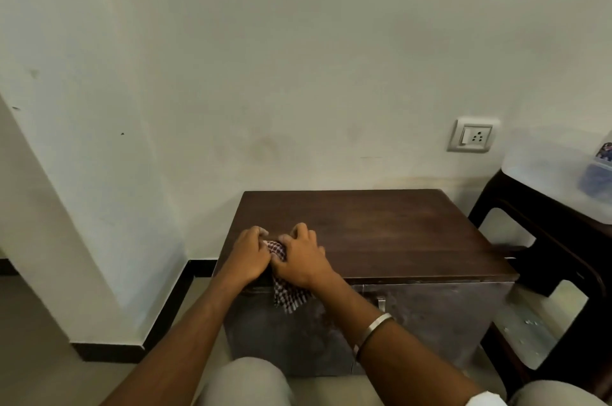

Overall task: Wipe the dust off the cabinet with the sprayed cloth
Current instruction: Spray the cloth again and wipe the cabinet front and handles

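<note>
Cloth [277, 251]: checked, bunched on the front-left part of the cabinet [381, 233] top, with a loose tail [289, 298] hung over the front edge onto the metal door face. Both hands are pressed on it. The left hand [246, 255] is curled over the left side of the bunch; the right hand [303, 258] is curled over the right side, fingers closed down on fabric. So both grips are clamped on the cloth, the two hands touching or nearly so.

Handling, as judged: soft, light, limp. No stiffness is to be expected, so it folds and creeps under a push unless pinned. Dampness cannot be confirmed from the picture; if damp, more drag on the wood is likely. Hold is best taken on top of the bunch with flat palm pressure, not by the tail. The tail could snag on the door handle [381, 303] if dragged right along the edge.

Cabinet top is dark wood, stiff, flat. Most of it, right and rear, appears not yet covered.

A bangle [372, 331] is worn on the right wrist; scratching is unlikely, as it is held clear of the top.
</note>
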